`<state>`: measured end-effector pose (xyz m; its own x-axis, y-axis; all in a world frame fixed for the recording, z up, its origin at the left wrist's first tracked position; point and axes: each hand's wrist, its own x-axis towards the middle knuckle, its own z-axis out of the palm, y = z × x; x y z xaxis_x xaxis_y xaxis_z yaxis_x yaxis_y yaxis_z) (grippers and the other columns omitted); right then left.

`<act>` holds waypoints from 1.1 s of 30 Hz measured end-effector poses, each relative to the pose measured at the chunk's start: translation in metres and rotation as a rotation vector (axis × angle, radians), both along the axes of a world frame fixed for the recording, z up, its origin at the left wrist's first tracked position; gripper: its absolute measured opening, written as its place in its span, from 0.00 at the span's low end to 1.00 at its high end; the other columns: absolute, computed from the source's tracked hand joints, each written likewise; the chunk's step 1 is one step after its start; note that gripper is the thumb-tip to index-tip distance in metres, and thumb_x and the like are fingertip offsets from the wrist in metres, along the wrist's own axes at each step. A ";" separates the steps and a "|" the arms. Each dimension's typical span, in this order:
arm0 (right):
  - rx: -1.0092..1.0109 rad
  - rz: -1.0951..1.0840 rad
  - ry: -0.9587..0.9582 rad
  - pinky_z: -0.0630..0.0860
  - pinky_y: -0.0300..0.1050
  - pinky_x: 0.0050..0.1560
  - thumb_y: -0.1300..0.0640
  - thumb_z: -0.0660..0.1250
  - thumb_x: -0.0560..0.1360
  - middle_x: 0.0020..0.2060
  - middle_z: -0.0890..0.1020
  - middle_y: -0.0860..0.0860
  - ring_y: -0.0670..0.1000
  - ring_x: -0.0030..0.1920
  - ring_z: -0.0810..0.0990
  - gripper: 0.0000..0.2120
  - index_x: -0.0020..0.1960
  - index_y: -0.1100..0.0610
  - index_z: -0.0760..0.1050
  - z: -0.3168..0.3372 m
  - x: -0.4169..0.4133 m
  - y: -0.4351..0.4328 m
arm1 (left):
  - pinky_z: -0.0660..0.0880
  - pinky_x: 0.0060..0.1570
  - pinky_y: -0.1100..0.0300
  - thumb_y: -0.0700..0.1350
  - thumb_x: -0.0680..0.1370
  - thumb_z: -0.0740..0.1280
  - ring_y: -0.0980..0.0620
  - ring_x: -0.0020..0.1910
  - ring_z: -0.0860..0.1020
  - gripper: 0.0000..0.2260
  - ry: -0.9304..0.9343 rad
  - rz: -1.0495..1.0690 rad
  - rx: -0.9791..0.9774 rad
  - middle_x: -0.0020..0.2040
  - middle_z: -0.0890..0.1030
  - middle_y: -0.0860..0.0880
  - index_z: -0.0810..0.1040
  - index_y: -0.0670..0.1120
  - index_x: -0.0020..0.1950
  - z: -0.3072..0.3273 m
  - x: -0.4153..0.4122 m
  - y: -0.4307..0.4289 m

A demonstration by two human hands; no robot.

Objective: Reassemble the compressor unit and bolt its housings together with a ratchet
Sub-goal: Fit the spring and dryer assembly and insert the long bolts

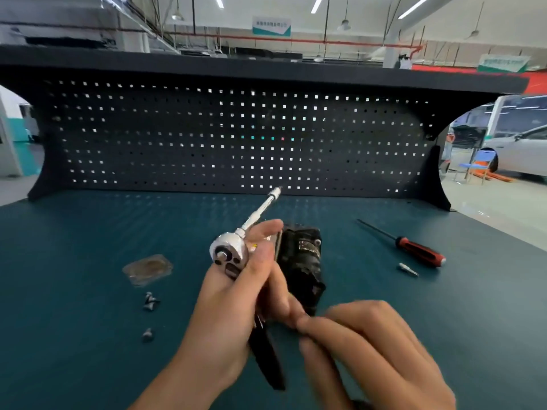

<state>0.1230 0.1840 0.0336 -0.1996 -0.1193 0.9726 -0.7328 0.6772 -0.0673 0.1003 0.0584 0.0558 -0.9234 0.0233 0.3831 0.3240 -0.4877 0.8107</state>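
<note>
gripping the ratchet (229, 255) by its head, the left hand (233, 309) held it raised just in front of the compressor unit (302, 261), extension bar pointing up and away. the right hand (367, 350) was pinched shut near the unit's near end; blur hid whether it held a bolt. the unit lay on the table (88, 291). loose bolts (151, 301) waited left of the unit, a screwdriver (414, 247) to its right. judging by that, bolting was only beginning: next, seat a bolt and bring the socket down square.
</note>
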 end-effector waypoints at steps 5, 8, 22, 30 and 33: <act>0.031 -0.066 -0.043 0.67 0.35 0.59 0.57 0.63 0.75 0.51 0.74 0.52 0.51 0.52 0.74 0.13 0.52 0.66 0.79 0.028 -0.044 0.022 | 0.64 0.20 0.69 0.51 0.72 0.68 0.62 0.13 0.58 0.12 -0.076 -0.318 -0.297 0.19 0.65 0.55 0.79 0.48 0.53 0.001 0.007 -0.029; 0.226 0.158 -0.335 0.63 0.36 0.66 0.56 0.67 0.74 0.64 0.71 0.49 0.46 0.65 0.70 0.22 0.66 0.56 0.69 0.036 -0.074 0.028 | 0.64 0.21 0.69 0.62 0.71 0.64 0.63 0.14 0.58 0.24 -0.106 -0.448 -0.434 0.19 0.65 0.56 0.78 0.42 0.53 -0.002 0.006 -0.034; 0.494 0.331 -0.492 0.74 0.35 0.44 0.60 0.70 0.70 0.39 0.81 0.48 0.43 0.41 0.77 0.06 0.47 0.59 0.82 -0.001 -0.070 0.045 | 0.66 0.21 0.63 0.62 0.68 0.66 0.56 0.14 0.59 0.19 -0.205 0.039 -0.543 0.19 0.66 0.50 0.80 0.46 0.34 -0.018 0.013 -0.049; 0.376 0.352 -0.669 0.73 0.38 0.39 0.44 0.58 0.74 0.37 0.77 0.43 0.42 0.35 0.75 0.08 0.45 0.48 0.71 -0.011 -0.066 0.041 | 0.57 0.20 0.66 0.51 0.76 0.57 0.57 0.15 0.54 0.13 -0.196 0.111 -0.450 0.21 0.61 0.51 0.76 0.44 0.44 -0.025 -0.001 -0.053; 0.366 0.334 -0.649 0.71 0.37 0.32 0.38 0.59 0.74 0.29 0.74 0.42 0.44 0.28 0.74 0.17 0.44 0.51 0.76 -0.011 -0.066 0.042 | 0.52 0.21 0.66 0.59 0.66 0.59 0.57 0.16 0.53 0.17 -0.165 0.104 -0.471 0.20 0.58 0.51 0.80 0.49 0.42 -0.024 -0.001 -0.056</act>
